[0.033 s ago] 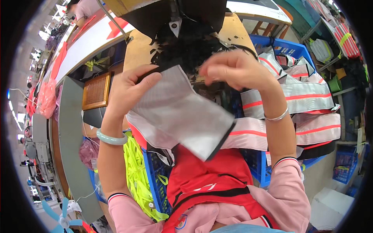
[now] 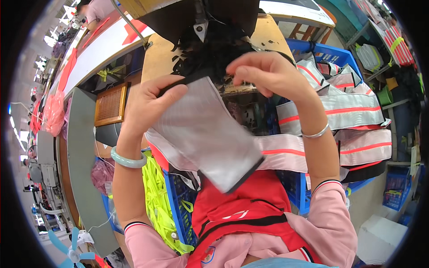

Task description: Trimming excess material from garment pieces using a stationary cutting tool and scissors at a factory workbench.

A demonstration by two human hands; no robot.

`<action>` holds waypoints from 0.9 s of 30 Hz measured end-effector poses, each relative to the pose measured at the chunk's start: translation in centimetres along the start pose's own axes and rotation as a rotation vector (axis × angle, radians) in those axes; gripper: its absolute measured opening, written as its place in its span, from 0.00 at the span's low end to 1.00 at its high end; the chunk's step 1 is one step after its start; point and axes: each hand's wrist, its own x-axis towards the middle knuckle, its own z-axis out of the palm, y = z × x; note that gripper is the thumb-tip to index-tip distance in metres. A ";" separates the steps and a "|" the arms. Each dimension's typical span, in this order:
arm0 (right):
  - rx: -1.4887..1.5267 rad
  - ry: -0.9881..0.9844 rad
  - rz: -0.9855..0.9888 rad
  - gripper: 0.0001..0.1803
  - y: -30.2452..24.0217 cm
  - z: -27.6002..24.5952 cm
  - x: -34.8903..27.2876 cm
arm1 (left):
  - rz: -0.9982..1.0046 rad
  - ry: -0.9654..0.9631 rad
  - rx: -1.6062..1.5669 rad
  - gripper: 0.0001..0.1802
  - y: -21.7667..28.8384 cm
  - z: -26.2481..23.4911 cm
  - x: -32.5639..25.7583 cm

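Observation:
My left hand [image 2: 154, 100] grips a silvery-white fabric piece [image 2: 208, 134] with black edging, thumb on top near its upper corner. The free end hangs slanting down over the red apron [image 2: 241, 201], slightly blurred. My right hand [image 2: 272, 76] is raised to the right of the piece, fingers bent but apart, with nothing visible in them. Beyond both hands stands a machine head [image 2: 201, 32] with a pointed metal part. Black scraps [image 2: 210, 58] lie heaped beneath it on the wooden worktop [image 2: 156, 60].
At right a blue crate [image 2: 330, 53] holds stacked pale fabric strips [image 2: 335, 107] with red stripes. One strip reaches toward my lap. Neon yellow straps [image 2: 158, 205] fill a crate beside my left arm. Another person [image 2: 96, 13] works at a long table far left.
The fabric piece's free end has swung down and to the left. My right hand has shifted slightly up and leftward, while my left hand keeps its grip nearly in place.

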 end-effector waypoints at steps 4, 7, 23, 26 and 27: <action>0.101 0.079 -0.078 0.17 0.0 1.9 0.7 | 0.022 -0.022 0.119 0.15 2.5 1.6 -0.4; 0.092 0.067 -0.061 0.14 -0.1 1.9 1.2 | 0.028 -0.016 0.150 0.16 2.6 1.3 0.2; -0.002 0.294 -0.177 0.10 3.1 3.0 7.6 | -0.109 -0.019 0.011 0.22 -0.7 -0.5 5.3; 0.064 0.320 -0.180 0.10 3.6 2.9 8.8 | -0.102 -0.002 -0.076 0.20 -0.7 -0.4 6.0; 0.066 0.319 -0.177 0.10 3.6 3.1 8.9 | -0.094 0.017 -0.102 0.19 -0.7 -0.4 6.1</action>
